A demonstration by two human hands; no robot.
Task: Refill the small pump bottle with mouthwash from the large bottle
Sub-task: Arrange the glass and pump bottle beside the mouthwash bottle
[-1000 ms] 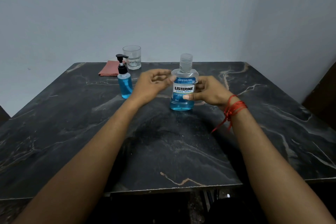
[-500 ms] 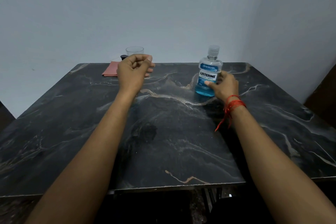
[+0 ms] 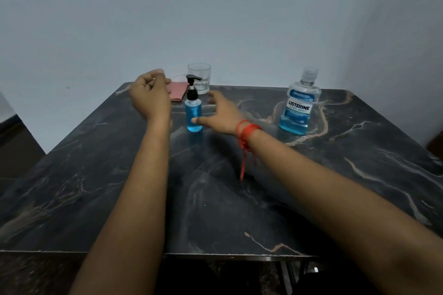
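Head: pump bottle [image 3: 193, 112] blue-filled, black-topped; right hand [image 3: 221, 112] spread beside, left hand [image 3: 149, 96] loosely curled, empty.

Glossy marble table [image 3: 239, 199], clear plastic large bottle [image 3: 299, 108].

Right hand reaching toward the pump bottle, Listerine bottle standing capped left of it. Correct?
Wrong side. In the head view the Listerine bottle stands capped to the right of the pump bottle, not left. The right hand does reach toward the pump bottle.
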